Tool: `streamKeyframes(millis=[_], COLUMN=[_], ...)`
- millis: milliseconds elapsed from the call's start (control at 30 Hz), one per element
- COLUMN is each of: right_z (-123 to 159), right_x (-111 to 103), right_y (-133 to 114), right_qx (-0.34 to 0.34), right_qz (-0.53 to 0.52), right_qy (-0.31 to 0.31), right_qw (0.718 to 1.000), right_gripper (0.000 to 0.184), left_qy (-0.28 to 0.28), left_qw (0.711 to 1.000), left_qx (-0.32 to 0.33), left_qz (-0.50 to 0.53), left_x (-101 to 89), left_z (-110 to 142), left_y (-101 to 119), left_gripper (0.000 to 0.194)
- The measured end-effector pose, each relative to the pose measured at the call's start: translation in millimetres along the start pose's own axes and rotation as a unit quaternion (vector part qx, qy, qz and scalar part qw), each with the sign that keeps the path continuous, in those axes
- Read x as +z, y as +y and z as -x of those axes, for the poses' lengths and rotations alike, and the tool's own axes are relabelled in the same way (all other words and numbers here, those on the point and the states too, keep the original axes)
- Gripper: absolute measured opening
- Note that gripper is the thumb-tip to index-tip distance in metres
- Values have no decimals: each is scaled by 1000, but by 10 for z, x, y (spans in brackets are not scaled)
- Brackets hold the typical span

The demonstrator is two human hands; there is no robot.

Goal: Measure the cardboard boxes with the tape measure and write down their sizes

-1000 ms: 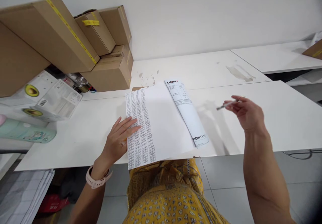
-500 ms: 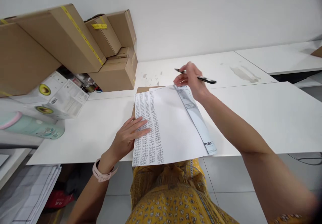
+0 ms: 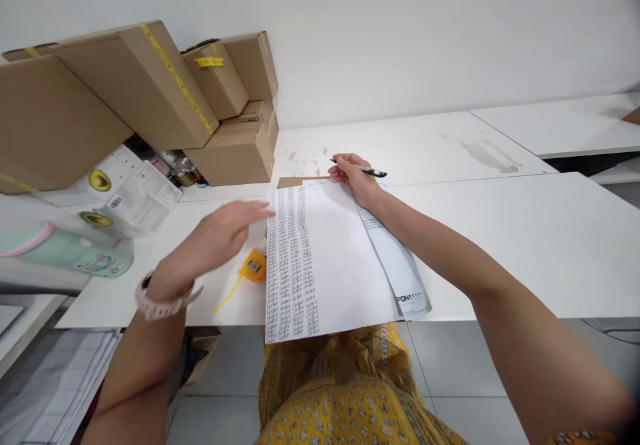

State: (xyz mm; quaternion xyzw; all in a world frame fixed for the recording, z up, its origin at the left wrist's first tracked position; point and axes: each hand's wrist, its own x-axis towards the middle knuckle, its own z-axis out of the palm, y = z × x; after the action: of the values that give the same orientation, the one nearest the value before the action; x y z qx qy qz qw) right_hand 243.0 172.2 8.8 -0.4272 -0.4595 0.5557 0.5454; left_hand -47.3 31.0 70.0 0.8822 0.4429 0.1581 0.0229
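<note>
A white sheet of paper (image 3: 345, 265) lies at the table's front edge, its left part covered with columns of handwritten marks. Under its right side shows a pale blue printed sheet (image 3: 395, 258) with "PONY" lettering. My right hand (image 3: 353, 177) holds a black-and-clear pen (image 3: 373, 171) at the paper's top edge, the tip pointing left. My left hand (image 3: 215, 235), with a pink watch band on the wrist, is raised at the paper's left edge; its fingers are stretched out and hold nothing. Below it sits an orange tape measure (image 3: 254, 266) with a yellow strap.
Cardboard boxes (image 3: 150, 85) are stacked at the back left against the wall. Before them stand a white box with avocado pictures (image 3: 145, 198) and a mint-green bottle (image 3: 75, 251). Brown cardboard (image 3: 295, 182) pokes out behind the paper.
My left hand has lifted off the paper and moved up and left, baring the orange tape measure. My right hand has lowered leftward to the paper's top with the pen.
</note>
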Motion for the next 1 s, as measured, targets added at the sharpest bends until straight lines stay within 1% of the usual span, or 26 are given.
streamKeyframes(millis=[67,133,167,233,267,333,433,533,633,700,733,800,900,1000], right_z=[-19,-32,-33,-26,-19,-4,10,22,38,44,44,37,20,22], right_x=[1,8,11,10,5,-7,-18,-9,0,1,0,-4,-13,-33], right_y=[35,73,91,117,126,136,131,91,40,23,21,26,31,19], right_qx=[-16,-37,-48,-71,-82,-100,-114,-94,-53,-44,-46,-52,-46,-41], right_qz=[-4,2,11,43,66,112,153,162,101,59,57,94,186,237], right_qy=[19,41,48,57,62,79,98,111,128,124,122,118,99,67], right_qw=[1000,999,998,995,992,985,977,976,985,990,990,987,977,968], right_gripper=[11,15,20,33,40,48,48,39,27,21,20,20,25,15], left_qy=[-3,-33,-64,-103,-124,-151,-181,-203,-216,-221,-223,-225,-227,-226], left_qw=[996,979,963,918,892,866,843,827,821,819,818,816,811,806], left_qx=[-68,-152,-191,-238,-255,-256,-237,-225,-220,-218,-217,-218,-224,-229], left_qz=[50,129,180,299,352,402,447,474,481,482,483,486,491,497], left_x=[-62,22,106,311,414,591,762,856,918,947,958,971,974,973], left_z=[-488,-1026,-1280,-1702,-1858,-2058,-2150,-2145,-2148,-2161,-2167,-2175,-2175,-2170], left_y=[-15,-56,-92,-185,-231,-301,-341,-359,-405,-441,-455,-469,-463,-450], left_gripper=[38,26,26,27,26,23,24,27,31,33,34,34,33,34])
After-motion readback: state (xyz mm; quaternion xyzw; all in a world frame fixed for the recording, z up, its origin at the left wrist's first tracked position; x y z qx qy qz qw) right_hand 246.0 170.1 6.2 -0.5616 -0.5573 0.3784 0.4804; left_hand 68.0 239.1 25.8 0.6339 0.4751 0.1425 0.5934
